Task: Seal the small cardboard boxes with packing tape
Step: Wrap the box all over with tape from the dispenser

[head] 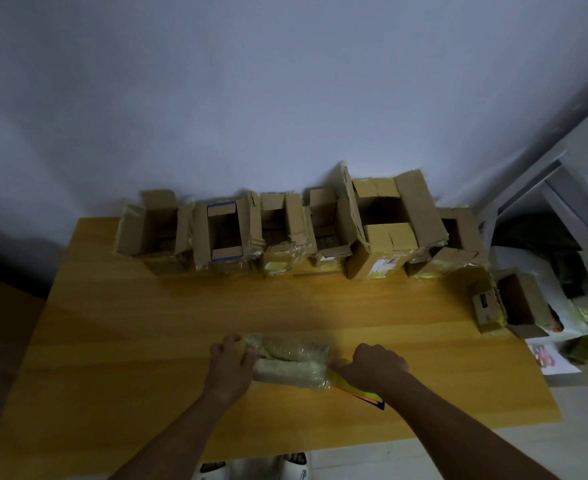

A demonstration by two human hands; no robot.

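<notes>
1. Nearest the camera, two bare forearms reach forward over the near edge of the table (119,341), a wide yellow wooden top that carries everything the task needs.
2. Along the far edge, against the wall, stands a row of open boxes (285,230), flaps up and not yet sealed; one more open box (521,303) overhangs the right edge.
3. Between the hands, close to the near edge, lies the taped box (290,362), wrapped in glossy tape, its long axis running left to right across the view.
4. At its left end, the left hand (231,362) has the fingers curled over the end, steadying it.
5. At the right end, the right hand (377,367) is closed, knuckles up, over the end of the box and a yellow tape holder (354,389) that slants toward the near right; whether it pinches the holder or the tape itself I cannot tell.
6. Both hands sit equally close, one at each end, so any pull of tape would likely run along that left-right axis.
7. Bare wood lies between this box and the far row, giving room to push it away; the near edge is close.
</notes>
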